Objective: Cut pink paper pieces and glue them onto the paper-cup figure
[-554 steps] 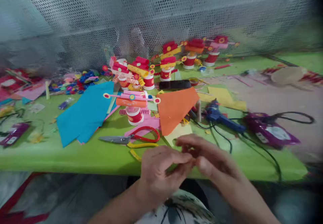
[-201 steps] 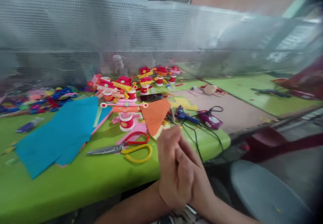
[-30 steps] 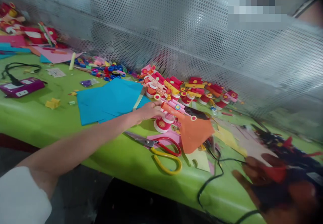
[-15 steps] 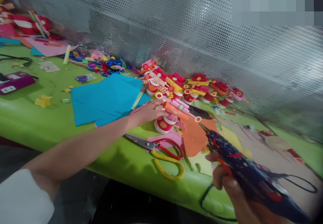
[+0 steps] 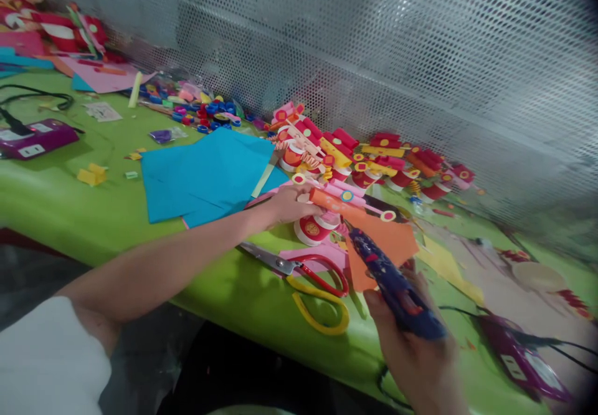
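My left hand [image 5: 292, 205] grips a paper-cup craft figure [image 5: 312, 230], a red and white cup topped with orange and pink paper rolls and round tags. The cup stands upright on the table. My right hand [image 5: 411, 340] is wrapped round a dark blue hot glue gun [image 5: 392, 284]. The gun's nozzle points at the right side of the cup, by its upper part; whether it touches cannot be made out. Just in front of the cup lie scissors [image 5: 322, 296] with one red and one yellow handle. An orange sheet [image 5: 387, 243] is under the gun's nozzle.
Blue sheets [image 5: 200, 175] lie left of the cup. Several finished-looking cup figures [image 5: 364, 169] line the back by the perforated metal screen [image 5: 374, 47]. Purple power strips lie at left [image 5: 42, 139] and right [image 5: 523, 359], with cords. Small coloured pieces [image 5: 205, 109] are heaped behind.
My right hand has brought the glue gun left, from apart to beside the cup. My left hand keeps hold of the figure. The view has shifted slightly, showing the right power strip.
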{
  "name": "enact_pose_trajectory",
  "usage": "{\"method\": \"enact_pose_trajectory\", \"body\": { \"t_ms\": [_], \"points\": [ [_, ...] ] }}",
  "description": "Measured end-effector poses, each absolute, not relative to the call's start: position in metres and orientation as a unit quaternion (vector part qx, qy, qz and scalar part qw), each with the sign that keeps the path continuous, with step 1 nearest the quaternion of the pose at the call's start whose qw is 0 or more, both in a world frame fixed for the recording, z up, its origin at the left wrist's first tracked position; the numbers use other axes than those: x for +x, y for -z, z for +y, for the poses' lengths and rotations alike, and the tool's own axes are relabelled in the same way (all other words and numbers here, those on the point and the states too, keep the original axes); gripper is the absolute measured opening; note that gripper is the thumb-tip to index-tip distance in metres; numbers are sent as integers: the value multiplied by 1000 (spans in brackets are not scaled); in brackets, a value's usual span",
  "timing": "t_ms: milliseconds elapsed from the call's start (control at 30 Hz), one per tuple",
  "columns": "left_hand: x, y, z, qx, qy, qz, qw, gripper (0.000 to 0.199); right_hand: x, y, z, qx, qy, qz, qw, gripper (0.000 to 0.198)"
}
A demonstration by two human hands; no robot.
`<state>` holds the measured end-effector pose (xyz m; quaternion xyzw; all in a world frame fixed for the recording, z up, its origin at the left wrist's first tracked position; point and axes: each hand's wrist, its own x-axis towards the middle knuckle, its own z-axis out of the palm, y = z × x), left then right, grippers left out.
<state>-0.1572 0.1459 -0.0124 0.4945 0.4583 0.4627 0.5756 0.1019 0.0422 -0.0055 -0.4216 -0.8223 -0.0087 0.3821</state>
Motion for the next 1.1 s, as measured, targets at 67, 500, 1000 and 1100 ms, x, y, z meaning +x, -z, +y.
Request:
{"method": "enact_pose_trajectory", "body": {
  "t_ms": [67,500,1000,1100],
  "points": [
    [-158,13,146,493,-465,468,567,55,96,6,46,-404,28,-831,381,16],
    [-157,21,152,524,-473,465,535,63,88,13,60,-412,79,-838,348,11],
    [-156,29,158,525,-470,456,544,63,88,12,66,-395,97,-847,343,14],
    [-156,31,159,531,-470,444,548,61,88,13,66,-399,91,-844,346,15]
  ]
}}
